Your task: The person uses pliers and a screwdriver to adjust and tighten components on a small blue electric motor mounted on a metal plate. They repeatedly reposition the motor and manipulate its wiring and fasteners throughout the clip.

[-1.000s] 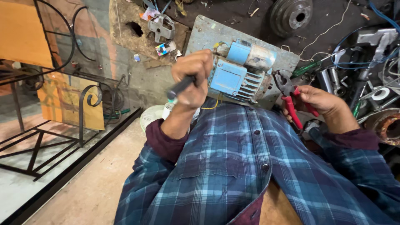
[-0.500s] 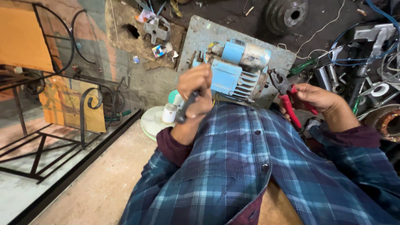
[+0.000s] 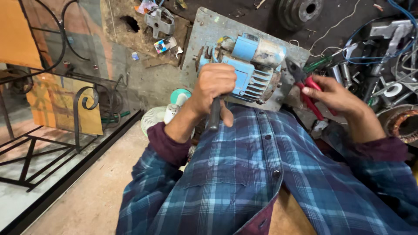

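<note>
A blue electric motor [image 3: 254, 65] sits on a grey metal plate [image 3: 209, 32] in front of me. My left hand [image 3: 213, 87] is closed around the dark handle of a screwdriver [image 3: 214, 114], pressed against the motor's left side; its tip is hidden by my fingers. At the motor's right end, my right hand [image 3: 333, 95] holds red-handled pliers [image 3: 307, 87], jaws pointing at the motor. My blue plaid sleeves fill the lower part of the view.
A dark pulley wheel [image 3: 300, 11] lies behind the plate. Metal parts, wires and a copper-wound stator [image 3: 402, 124] crowd the right. A white fan guard [image 3: 154, 119] and a black iron frame [image 3: 48, 143] are at the left on the concrete floor.
My left hand turned the screwdriver from slanting to near upright and shifted it down against the motor's left side. My right hand with the pliers stayed by the motor's right end.
</note>
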